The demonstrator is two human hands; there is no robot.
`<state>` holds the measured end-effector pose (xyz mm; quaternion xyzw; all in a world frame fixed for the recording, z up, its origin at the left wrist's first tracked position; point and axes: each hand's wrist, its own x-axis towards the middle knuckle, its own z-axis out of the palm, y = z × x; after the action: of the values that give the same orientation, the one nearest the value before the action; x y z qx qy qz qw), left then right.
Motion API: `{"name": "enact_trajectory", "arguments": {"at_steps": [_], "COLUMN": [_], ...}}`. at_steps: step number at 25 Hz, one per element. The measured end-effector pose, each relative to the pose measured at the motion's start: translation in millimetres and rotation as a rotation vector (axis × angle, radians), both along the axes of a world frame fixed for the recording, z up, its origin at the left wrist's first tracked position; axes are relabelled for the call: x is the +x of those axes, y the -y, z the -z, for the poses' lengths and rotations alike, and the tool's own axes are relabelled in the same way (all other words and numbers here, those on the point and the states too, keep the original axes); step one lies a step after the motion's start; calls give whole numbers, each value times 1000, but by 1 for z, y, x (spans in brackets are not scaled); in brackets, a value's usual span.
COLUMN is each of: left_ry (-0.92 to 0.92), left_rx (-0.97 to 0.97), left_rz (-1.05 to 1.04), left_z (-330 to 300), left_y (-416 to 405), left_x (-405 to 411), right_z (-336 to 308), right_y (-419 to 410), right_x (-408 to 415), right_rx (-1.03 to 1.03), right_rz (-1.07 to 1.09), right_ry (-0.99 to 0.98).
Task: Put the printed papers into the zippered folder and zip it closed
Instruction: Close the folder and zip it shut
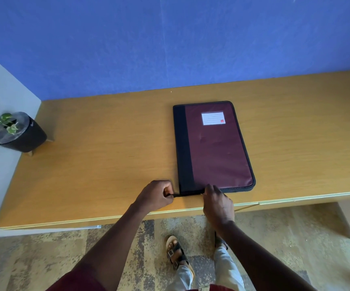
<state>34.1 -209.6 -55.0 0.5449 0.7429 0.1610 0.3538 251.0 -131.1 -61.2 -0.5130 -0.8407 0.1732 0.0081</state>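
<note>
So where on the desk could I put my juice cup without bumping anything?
The widest bare wood lies between the potted plant and the folder. More bare desk runs right of the folder, and a strip behind it along the blue wall. Avoid the near edge: the left hand and right hand work at the folder's zipper there.

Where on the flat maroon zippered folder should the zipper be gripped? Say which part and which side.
Pinch the small metal zipper pull on the maroon zippered folder, coming from its near edge. The right hand is there; the left hand holds the black corner tab taut.
</note>
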Motion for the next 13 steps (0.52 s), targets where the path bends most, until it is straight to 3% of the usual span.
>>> {"name": "enact_trajectory", "arguments": {"at_steps": [13], "left_ry": [5], "left_rx": [-60], "left_rz": [-5], "left_z": [4], "left_y": [-11], "left_x": [1], "right_z": [2], "right_y": [-54], "right_x": [81], "right_rx": [72], "right_rz": [299], "right_ry": [67]}}
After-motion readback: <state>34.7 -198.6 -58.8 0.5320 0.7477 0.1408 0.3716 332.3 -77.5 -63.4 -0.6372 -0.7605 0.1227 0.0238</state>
